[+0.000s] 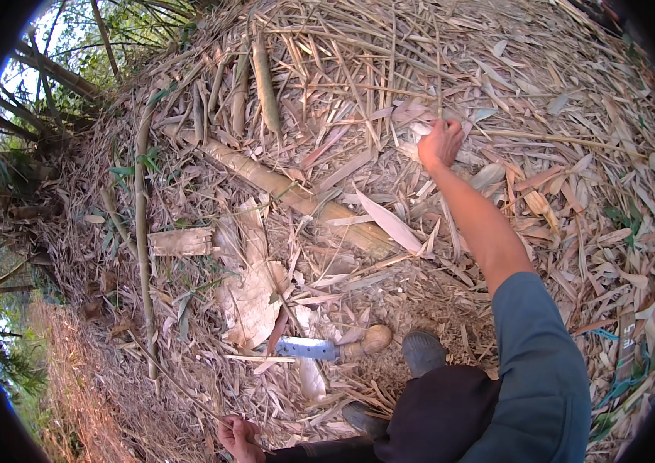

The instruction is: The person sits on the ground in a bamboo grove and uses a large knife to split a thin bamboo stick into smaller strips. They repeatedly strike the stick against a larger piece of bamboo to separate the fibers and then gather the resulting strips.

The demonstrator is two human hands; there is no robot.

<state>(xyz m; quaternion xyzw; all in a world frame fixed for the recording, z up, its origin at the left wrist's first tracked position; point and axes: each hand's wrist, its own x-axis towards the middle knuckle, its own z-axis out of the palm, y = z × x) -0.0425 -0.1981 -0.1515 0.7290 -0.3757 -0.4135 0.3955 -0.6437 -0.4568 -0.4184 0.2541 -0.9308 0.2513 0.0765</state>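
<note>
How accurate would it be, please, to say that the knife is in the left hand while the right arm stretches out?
The knife is not in the left hand: the head view shows it lying on the ground. The rest stands.

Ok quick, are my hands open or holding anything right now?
Left hand: closed, holding a thin stick.
Right hand: closed; whether it grips the thin stalk there can't be told.

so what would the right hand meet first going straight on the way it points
Probably the dry stalks lying just beyond the right hand, though depth is hard to judge.
</note>
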